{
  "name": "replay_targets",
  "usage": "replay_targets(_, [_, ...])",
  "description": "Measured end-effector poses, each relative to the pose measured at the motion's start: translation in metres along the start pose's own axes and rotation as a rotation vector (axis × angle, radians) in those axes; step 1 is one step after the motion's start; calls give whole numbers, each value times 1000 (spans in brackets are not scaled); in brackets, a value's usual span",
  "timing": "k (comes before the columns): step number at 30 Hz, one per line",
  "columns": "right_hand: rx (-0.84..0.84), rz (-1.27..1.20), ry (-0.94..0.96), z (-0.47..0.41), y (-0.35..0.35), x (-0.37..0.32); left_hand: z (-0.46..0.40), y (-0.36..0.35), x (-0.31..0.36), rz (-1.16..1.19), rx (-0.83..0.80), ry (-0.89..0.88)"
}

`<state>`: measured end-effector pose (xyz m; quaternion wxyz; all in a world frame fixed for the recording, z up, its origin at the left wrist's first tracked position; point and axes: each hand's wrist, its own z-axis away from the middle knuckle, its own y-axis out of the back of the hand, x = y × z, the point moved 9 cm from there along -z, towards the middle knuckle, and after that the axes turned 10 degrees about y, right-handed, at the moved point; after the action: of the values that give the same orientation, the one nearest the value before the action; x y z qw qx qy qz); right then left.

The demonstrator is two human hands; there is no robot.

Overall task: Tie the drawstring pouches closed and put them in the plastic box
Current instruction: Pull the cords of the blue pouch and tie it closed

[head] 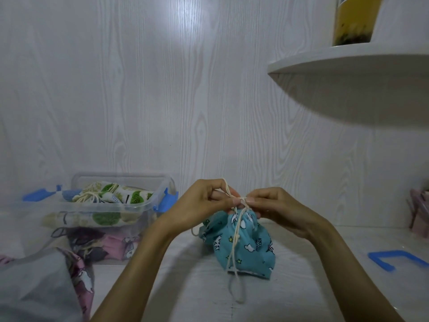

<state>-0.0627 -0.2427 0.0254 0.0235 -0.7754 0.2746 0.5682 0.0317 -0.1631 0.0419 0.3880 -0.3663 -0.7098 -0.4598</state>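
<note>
White shelf (348, 63) upper right; yellow container (355, 19) on it.

Teal pouch (241, 247) showing white unicorns and yellow stars, cream cord (235, 249) hanging, clear box (97, 219) wearing blue clips (34, 195)

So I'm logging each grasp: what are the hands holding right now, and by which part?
Both the left hand and right hand pinch the cream drawstring at the gathered neck of the teal pouch.
</note>
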Motion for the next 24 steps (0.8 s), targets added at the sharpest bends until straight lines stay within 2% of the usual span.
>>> replay_targets(4, [87,394,108,1,14,-24,-2,-2,-9,-94,-14,31])
replay_targets(9, [263,1007,267,-3,7,-43,-3,-3,-9,-135,6,32])
replay_targets(11, [319,1070,270,-3,10,-40,-3,-1,-11,-176,37,37])
replay_targets(13, [468,1096,283,2,25,-41,-3,2,-12,-153,33,38])
replay_targets(15, [672,948,200,13,57,-34,-2,5,-9,-96,13,34])
replay_targets(16, [697,803,107,18,72,-23,0,9,-9,-75,25,37])
replay_targets(18, [629,620,-99,25,88,2,3,19,-8,-45,67,43])
replay_targets(20, [524,722,-254,30,102,12,5,26,-9,-44,98,50])
replay_targets(23, [197,756,-485,35,90,25,4,25,-13,-102,105,77])
replay_targets(24, [115,729,-493,33,82,22,4,24,-14,-107,102,83])
